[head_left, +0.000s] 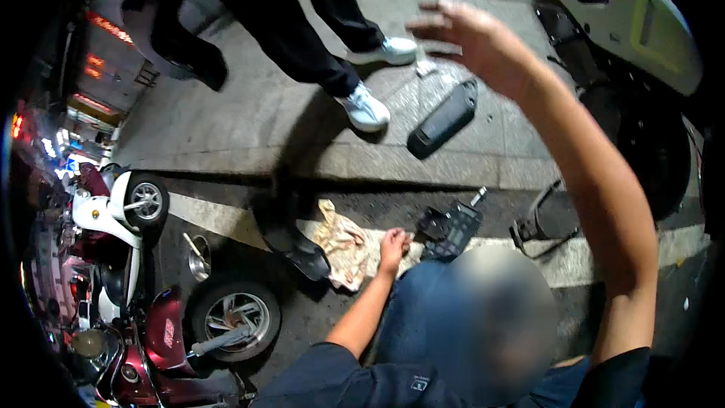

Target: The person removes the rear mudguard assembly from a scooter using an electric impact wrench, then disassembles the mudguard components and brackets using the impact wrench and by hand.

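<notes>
Down on the asphalt, the left hand (393,245) is pressing knuckles-down right at the edge of a crumpled beige rag (343,243), touching it, with a black ribbed plastic panel (451,230) lying just beside it on the other side. That hand's grip is curling closed, but I honestly can't tell whether it's pinching the rag or just propping the person up. The right hand (461,30) is hanging up in the air well apart from everything, fingers spread loose and gripping nothing, hovering over the paved sidewalk above a long black plastic cover (444,118). If the panel is what's being picked up, my take is that it's better to be shifting weight off that left hand first, then sliding fingers under the panel's near edge rather than grabbing the ribs, since thin scooter plastics tend to be flexing and cracking at the clips. The raised arm is probably balancing the crouch, so bringing it down slowly would be keeping things steady. Further out, a black curved bracket piece (545,221) is sitting on the white road line to the right, a dark fender-like piece (302,251) is lying left of the rag, and a small metal bowl (199,258) is resting near a red and white scooter (151,317). A bystander in white sneakers (365,108) is standing on the sidewalk, and another white scooter (642,38) is parked top right.
</notes>
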Demonstrator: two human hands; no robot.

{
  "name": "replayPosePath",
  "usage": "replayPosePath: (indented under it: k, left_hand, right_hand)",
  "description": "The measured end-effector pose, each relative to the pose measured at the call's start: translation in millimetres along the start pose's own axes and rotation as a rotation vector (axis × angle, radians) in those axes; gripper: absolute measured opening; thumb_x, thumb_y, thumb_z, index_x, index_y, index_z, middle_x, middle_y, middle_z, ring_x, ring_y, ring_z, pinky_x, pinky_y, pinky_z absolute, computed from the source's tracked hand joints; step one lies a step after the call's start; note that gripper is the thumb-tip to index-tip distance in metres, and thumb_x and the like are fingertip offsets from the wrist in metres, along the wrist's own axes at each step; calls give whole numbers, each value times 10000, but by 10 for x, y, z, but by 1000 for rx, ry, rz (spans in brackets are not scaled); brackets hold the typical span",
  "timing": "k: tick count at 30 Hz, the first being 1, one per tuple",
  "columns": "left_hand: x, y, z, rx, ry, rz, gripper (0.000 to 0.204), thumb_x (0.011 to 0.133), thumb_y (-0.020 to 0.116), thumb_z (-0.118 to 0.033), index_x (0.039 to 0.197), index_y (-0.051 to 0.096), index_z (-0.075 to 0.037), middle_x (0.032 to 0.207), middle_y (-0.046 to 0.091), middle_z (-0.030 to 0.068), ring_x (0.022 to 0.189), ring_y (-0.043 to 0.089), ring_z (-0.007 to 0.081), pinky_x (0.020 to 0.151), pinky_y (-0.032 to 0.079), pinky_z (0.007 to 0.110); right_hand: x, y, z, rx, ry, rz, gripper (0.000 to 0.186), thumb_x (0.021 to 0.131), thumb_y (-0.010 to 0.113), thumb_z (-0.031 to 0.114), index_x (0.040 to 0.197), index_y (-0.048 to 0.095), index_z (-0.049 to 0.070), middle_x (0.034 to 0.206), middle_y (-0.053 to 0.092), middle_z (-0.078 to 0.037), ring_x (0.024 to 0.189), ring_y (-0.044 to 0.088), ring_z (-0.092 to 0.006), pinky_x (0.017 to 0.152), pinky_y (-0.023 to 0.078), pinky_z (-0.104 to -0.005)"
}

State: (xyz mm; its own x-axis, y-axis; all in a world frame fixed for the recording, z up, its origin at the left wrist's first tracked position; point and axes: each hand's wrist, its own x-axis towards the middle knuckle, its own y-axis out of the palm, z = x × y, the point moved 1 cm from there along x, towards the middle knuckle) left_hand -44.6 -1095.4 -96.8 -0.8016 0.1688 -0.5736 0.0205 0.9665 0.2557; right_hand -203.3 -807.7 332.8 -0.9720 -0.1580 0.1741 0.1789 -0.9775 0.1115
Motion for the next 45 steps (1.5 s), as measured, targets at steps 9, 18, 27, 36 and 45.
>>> replayPosePath:
  k: [9,18,27,36,45]
  left_hand:
    - [-206,-14,-1080,-204,199,-69,183,939,478,-224,1045,486,-76,924,599,96,703,590,180,642,493,342]
    - [-424,99,-1835,-222,316,158,194,946,470,-215,1050,529,-63,928,615,84,797,597,183,745,502,346]
    - [-256,529,-2481,-353,348,268,377,950,472,-288,1230,480,-35,1222,518,132,1075,531,281,924,456,446]
    - [-906,1722,-2955,-345,174,605,502,954,398,-423,1262,458,-31,1261,518,139,1120,516,269,978,410,410]
    - [-1183,2026,-3287,85,261,570,362,873,598,-277,1133,580,-26,1099,631,101,1023,597,216,904,480,366]
  right_hand:
    - [-150,687,42,-219,33,-46,549,887,565,402,1256,470,8,1225,529,-159,1119,524,-245,947,417,-356]
    - [-335,1039,563,-562,-438,-56,419,898,522,358,818,594,-47,692,613,-192,639,609,-316,609,448,-438]
    - [-1331,240,559,-864,-299,-407,552,939,437,433,637,557,-13,511,477,-123,485,419,-183,520,356,-374]
    - [-2691,-247,-488,-993,-281,-616,292,842,589,267,668,537,39,622,505,-156,584,529,-333,536,411,-403]
    - [-2863,-342,162,-1525,-594,14,295,722,674,320,639,470,124,608,424,7,589,480,-144,549,380,-287]
